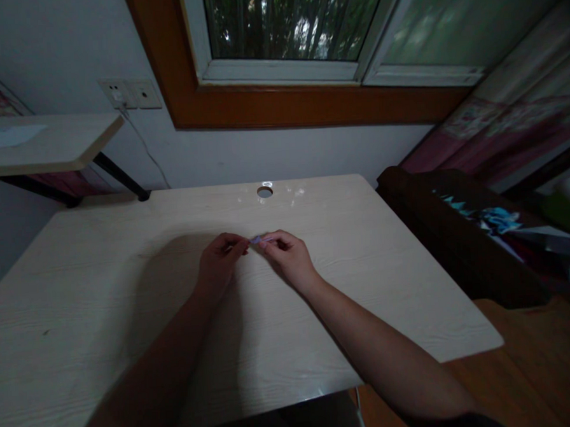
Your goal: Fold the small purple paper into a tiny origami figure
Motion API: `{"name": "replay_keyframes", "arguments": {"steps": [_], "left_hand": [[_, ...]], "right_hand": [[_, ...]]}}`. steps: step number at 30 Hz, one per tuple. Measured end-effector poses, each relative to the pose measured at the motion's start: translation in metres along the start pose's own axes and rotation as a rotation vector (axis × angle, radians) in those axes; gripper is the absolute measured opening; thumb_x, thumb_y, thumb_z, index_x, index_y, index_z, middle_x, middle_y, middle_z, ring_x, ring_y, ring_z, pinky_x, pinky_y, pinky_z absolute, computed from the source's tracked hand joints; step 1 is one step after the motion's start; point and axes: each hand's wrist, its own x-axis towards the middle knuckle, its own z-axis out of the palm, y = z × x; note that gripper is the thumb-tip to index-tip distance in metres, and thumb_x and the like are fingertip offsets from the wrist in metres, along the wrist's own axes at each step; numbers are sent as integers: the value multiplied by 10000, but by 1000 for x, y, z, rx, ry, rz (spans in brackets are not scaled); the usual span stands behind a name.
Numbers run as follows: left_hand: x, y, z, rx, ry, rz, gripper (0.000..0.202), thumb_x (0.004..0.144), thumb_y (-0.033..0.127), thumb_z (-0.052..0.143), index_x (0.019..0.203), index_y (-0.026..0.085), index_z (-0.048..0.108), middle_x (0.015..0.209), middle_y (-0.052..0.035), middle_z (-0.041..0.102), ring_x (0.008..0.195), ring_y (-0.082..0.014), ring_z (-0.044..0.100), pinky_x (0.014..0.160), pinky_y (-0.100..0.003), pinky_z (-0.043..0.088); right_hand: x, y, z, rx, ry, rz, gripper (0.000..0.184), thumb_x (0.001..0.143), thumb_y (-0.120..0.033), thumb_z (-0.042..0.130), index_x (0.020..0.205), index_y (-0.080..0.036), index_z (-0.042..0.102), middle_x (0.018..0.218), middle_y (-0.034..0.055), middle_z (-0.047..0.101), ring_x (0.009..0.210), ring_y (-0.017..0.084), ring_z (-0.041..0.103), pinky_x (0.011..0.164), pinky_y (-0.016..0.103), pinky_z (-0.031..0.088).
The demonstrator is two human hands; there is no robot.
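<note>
A small pale purple item (256,240) shows between my two hands, just above the desk (365,286). Its kind is too small and dim to make out. My left hand (220,258) is closed in a pinch at the item's left end. My right hand (287,251) pinches its right end between thumb and forefinger, with a thin part of it showing along the fingers. The fingers hide most of the item. Both forearms reach in over the desk's front edge.
A round cable hole (265,192) lies near the desk's back edge. A raised shelf (90,138) on black legs stands at the left. Behind are a wall socket (130,94) with a white cord and a window. Dark furniture (458,242) with assorted items is at the right.
</note>
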Motion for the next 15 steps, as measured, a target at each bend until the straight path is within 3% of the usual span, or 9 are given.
{"name": "replay_keyframes", "arguments": {"steps": [15], "left_hand": [[0,2,1,-27,-33,14,235,747,358,776,873,185,679,827,-14,687,690,-127,631,692,-271,529]], "right_hand": [[1,3,0,22,-8,0,235,732,-426,781,813,-211,733,802,28,713,689,156,603,693,296,489]]}}
